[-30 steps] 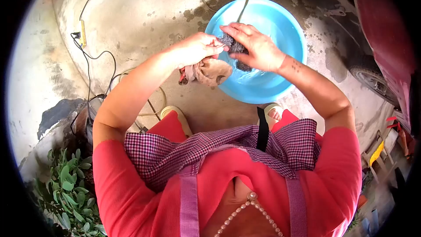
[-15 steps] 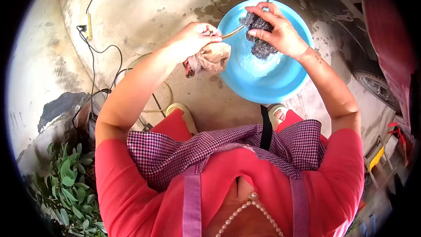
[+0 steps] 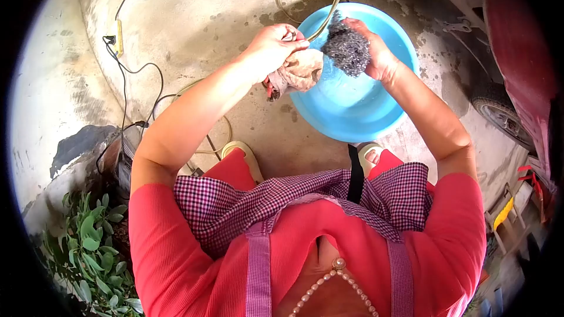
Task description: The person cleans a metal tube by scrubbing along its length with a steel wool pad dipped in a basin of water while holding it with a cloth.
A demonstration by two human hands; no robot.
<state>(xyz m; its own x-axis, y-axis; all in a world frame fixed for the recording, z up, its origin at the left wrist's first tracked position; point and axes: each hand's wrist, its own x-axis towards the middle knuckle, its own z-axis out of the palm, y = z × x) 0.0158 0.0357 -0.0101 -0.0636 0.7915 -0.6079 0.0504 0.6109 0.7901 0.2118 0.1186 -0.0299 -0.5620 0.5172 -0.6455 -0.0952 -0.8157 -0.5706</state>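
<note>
My left hand (image 3: 277,46) is closed on a thin yellowish hose (image 3: 329,17), which loops up from my fingers past the basin's far rim. A crumpled brownish cloth (image 3: 302,70) hangs just below that hand, with a bit of red at its left end. In my right hand (image 3: 379,53) is a dark, glistening mesh scrubber (image 3: 348,48), its face turned to the left. It is above the light blue basin (image 3: 405,41), a short way right of the cloth. The fingers of my right hand are partly hidden behind the scrubber.
Black cables (image 3: 125,73) and a yellow power strip (image 3: 119,38) lie on the concrete floor at the left. Green leaves (image 3: 91,240) stand at lower left. A wheel (image 3: 499,111) and a red panel (image 3: 520,64) are at the right.
My right hand has turned, bringing the scrubber round in front of its fingers. My left hand, hose and cloth have shifted right since half a second ago, and the hose now loops upward.
</note>
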